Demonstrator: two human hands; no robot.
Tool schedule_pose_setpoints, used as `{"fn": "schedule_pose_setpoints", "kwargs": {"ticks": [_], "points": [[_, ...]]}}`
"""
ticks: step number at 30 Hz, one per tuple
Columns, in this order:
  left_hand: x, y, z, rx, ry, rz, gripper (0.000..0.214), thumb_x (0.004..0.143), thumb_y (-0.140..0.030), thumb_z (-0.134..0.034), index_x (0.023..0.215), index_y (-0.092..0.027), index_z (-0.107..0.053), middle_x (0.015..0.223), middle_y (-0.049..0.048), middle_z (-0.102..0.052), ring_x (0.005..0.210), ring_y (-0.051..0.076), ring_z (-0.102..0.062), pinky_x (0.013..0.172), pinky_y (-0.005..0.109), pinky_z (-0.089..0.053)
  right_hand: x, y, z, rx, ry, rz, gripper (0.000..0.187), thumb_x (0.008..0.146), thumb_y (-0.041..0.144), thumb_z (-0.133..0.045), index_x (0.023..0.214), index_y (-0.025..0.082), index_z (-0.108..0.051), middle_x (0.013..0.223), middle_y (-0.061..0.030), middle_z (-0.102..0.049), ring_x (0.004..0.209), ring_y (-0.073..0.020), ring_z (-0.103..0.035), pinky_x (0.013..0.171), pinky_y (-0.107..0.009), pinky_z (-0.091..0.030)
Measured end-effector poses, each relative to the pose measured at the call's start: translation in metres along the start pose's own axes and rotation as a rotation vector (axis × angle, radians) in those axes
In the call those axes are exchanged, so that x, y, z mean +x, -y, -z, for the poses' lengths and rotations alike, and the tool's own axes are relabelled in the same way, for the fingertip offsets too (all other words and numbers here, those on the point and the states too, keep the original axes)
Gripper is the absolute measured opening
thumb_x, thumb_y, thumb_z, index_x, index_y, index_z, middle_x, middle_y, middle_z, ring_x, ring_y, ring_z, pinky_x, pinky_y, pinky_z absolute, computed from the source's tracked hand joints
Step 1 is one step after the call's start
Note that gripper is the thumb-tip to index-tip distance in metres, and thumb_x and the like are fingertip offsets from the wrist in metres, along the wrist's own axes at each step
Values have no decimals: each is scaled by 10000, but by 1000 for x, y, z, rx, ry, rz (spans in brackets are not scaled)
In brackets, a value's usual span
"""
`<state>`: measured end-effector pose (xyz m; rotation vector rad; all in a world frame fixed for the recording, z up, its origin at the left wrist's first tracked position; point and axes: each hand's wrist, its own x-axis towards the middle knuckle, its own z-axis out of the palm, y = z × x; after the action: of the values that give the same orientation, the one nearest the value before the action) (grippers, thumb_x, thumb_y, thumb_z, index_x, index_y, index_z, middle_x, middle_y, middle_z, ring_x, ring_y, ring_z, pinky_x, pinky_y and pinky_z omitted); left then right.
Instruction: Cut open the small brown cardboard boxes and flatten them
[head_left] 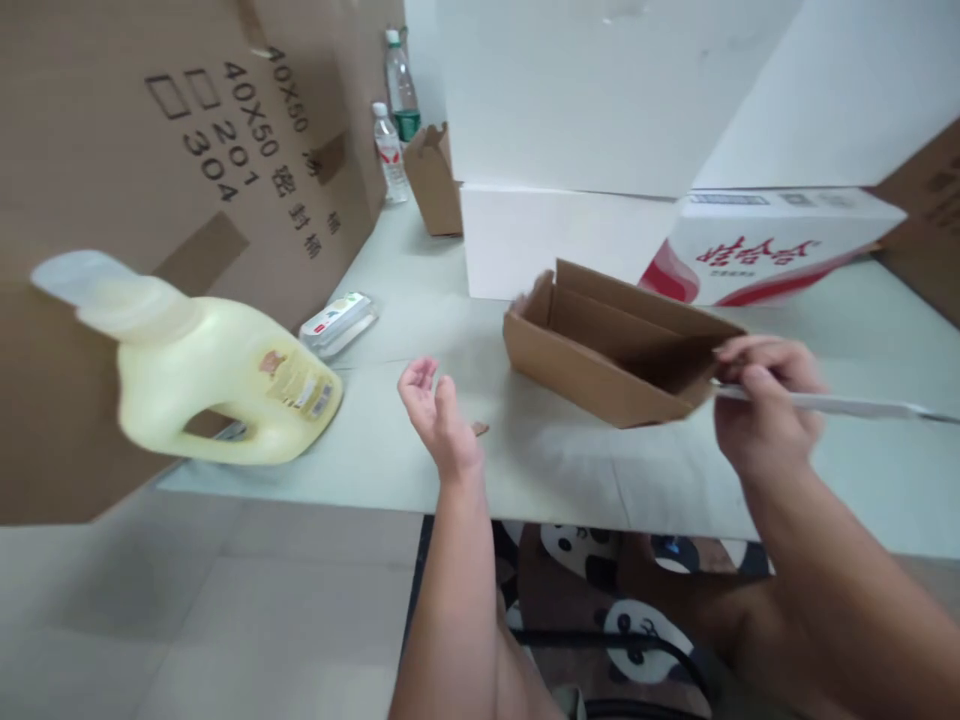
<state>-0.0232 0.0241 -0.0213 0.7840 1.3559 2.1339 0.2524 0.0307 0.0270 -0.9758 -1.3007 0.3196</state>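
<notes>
An open-topped brown cardboard box (592, 372), long and narrow, is tilted over the table in the middle of the head view. My right hand (769, 410) is closed at its right end, with thumb and fingers at the box's edge. The same hand grips a slim white tool (847, 404), whose thin grey tip points right; its exact kind is unclear. My left hand (442, 420) is raised left of the box, palm turned up and fingers loosely curled, holding nothing. Close beside it lies a small brown cardboard scrap (480, 428).
A pale yellow handled jug (225, 380) leans at left by a big carton (247, 200). Behind are a clear plastic pack (339, 322), two bottles (390, 155), another small cardboard box (435, 185), white boxes (555, 240) and a red-and-white carton (772, 250). The table's edge (600, 522) runs nearest me.
</notes>
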Motion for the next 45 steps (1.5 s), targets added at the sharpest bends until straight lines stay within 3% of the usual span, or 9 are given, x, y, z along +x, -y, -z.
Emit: {"fn": "schedule_pose_setpoints", "kwargs": {"ticks": [4, 7, 10, 15, 20, 25, 30, 37, 45], "points": [[-28, 9, -28, -17, 467, 83, 501, 866, -605, -629, 1236, -266, -625, 1402, 113, -595, 1396, 301, -498, 1177, 494, -362, -13, -1, 67, 117, -237, 8, 152, 700, 329, -697, 627, 265, -581, 641, -13, -556, 587, -184, -465, 521, -328, -333], [-50, 15, -53, -52, 753, 13, 535, 872, -644, -617, 1271, -292, -664, 1445, 99, -603, 1409, 310, -505, 1180, 498, -384, -10, -3, 89, 185, -251, 29, 107, 683, 304, -713, 670, 247, -623, 577, 7, -534, 574, -170, -467, 501, -297, -309], [-67, 20, -73, -135, 901, -96, 521, 908, -645, -567, 1282, -305, -693, 1416, 88, -641, 1378, 308, -548, 1162, 491, -426, -8, -9, 103, 229, -226, -19, 169, 712, 349, -755, 846, 264, -696, 779, 2, -662, 624, -152, -527, 536, -289, -391], [-77, 28, -93, -87, 859, -175, 484, 916, -592, -600, 1319, -338, -690, 1451, 72, -617, 1381, 291, -547, 1194, 476, -391, -16, -32, 121, 248, -127, -131, 200, 834, 425, -722, 1000, 317, -707, 1054, -35, -697, 948, -208, -672, 907, -417, -558], [-78, 32, -101, 90, 809, -236, 592, 874, -733, -531, 1105, -263, -805, 1316, 101, -695, 1295, 324, -597, 1157, 530, -431, -28, -50, 131, 84, 112, -197, 325, 955, 525, -521, 1135, 327, -706, 1322, -74, -684, 1357, -316, -561, 1160, -596, -426], [-82, 36, -106, 96, 747, -317, 599, 965, -686, -395, 1070, -269, -812, 1238, 80, -731, 1259, 291, -613, 1160, 509, -423, -30, -50, 129, -76, 306, -131, 350, 959, 559, -524, 1066, 325, -761, 1295, -51, -722, 1439, -337, -487, 1232, -646, -310], [-88, 35, -111, 62, 712, -342, 502, 995, -609, -433, 1046, -255, -784, 1162, 73, -750, 1188, 253, -655, 1136, 478, -437, -32, -48, 118, -81, 209, -109, 342, 997, 522, -478, 1044, 297, -732, 1172, -80, -743, 1417, -330, -511, 1207, -626, -359], [-91, 27, -113, 56, 652, -41, 476, 853, -573, -695, 1182, -252, -569, 1127, 99, -737, 1094, 249, -693, 1000, 429, -510, -38, -46, 95, -47, -51, -257, 387, 947, 421, -575, 1317, 321, -522, 1291, -101, -631, 1258, -280, -610, 1105, -514, -494], [-87, 30, -106, 98, 711, -156, 697, 829, -550, -684, 1434, -333, -415, 1468, 113, -536, 1313, 297, -544, 1109, 473, -397, -26, -47, 107, -87, 33, -344, 672, 817, 231, -547, 1459, 375, -408, 1668, -29, -282, 1540, -304, -314, 1150, -550, -439]]}}
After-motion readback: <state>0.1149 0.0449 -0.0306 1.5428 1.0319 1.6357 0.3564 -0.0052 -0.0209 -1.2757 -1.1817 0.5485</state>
